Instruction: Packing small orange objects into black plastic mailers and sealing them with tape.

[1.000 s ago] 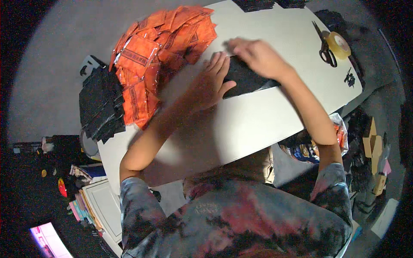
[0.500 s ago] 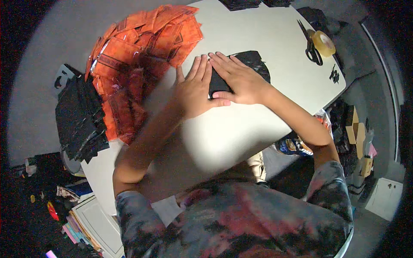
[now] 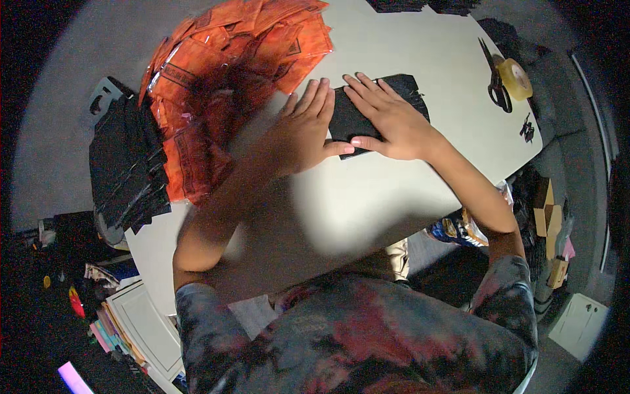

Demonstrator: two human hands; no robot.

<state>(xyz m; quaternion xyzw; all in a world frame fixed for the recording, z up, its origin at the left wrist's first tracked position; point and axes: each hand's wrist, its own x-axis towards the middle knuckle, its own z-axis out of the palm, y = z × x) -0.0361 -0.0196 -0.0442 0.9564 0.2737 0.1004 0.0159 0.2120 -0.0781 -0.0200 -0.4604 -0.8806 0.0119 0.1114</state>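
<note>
A flat black plastic packet lies on the white table in front of me. My right hand rests flat across it with the fingers stretched toward the far edge. At its left edge lies my left hand, palm down and fingers extended. The two thumbs meet near the packet's lower edge. The packet's right end shows beyond my right fingers, with a wrinkled edge. Just left of my left hand spreads a pile of orange printed plastic packets, partly in shadow.
A stack of black plastic sheets hangs over the table's left edge. Black scissors, a roll of yellowish tape and small black scraps lie at the right. More black stacks stand at the far edge.
My hands have drawn slightly apart, and more of the black packet shows between them. The thumbs now meet at its lower edge. The whole view has shifted a little.
</note>
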